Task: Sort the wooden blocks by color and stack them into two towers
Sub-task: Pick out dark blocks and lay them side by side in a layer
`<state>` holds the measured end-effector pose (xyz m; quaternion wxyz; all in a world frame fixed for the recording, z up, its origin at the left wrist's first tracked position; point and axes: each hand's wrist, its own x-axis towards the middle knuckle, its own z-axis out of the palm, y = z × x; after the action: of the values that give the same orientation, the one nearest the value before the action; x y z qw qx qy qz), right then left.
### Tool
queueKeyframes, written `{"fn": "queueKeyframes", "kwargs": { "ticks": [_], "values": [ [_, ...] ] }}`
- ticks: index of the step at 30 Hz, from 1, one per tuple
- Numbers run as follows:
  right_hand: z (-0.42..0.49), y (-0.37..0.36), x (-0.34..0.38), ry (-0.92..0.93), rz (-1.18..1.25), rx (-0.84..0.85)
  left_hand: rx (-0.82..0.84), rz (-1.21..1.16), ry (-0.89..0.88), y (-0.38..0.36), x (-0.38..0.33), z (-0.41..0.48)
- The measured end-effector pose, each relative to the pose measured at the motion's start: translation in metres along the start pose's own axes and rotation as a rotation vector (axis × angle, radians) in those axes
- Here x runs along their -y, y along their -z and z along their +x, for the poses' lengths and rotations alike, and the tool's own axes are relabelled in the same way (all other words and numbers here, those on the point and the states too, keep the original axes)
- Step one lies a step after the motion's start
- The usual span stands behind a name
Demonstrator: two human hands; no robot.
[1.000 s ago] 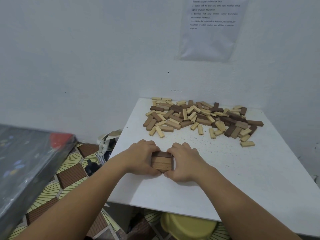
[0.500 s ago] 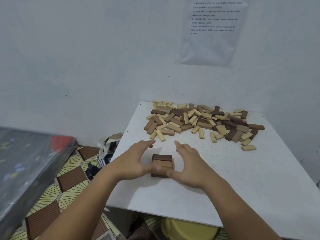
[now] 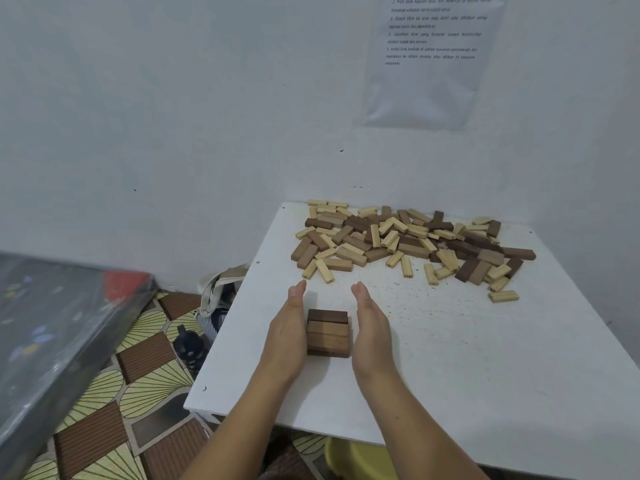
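Brown stack (image 3: pixel 327 336) on table (image 3: pixel 450 358) is flanked by left hand (image 3: pixel 287 327) and right hand (image 3: pixel 370 327), fingers straight; blocks judged light, rigid, smooth, best gripped at the ends.

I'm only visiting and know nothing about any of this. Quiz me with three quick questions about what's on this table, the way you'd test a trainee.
1. True or false: the stack between the left hand and the right hand is built of pale blocks.
2. Where on the table does the loose pile lie? A. along the near edge. B. on the far side. C. under the hands.
3. Fill in: the fingers of both hands are ____ (straight or curled).
Key: 1 false, its blocks are brown; 2 B; 3 straight.
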<state>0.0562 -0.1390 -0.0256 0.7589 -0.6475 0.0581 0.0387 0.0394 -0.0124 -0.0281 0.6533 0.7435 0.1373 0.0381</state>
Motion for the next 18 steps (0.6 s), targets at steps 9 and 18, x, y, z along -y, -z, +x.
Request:
{"fn": "queueKeyframes", "kwargs": {
  "ticks": [9,18],
  "values": [
    [0.0,-0.008,-0.005,-0.059,0.013,0.015,0.042,0.029,0.008,-0.009,-0.003,-0.004],
    [-0.003,-0.01,-0.001,-0.033,-0.047,0.022,0.052,0.076,-0.018,-0.013,-0.011,-0.009]
  ]
}}
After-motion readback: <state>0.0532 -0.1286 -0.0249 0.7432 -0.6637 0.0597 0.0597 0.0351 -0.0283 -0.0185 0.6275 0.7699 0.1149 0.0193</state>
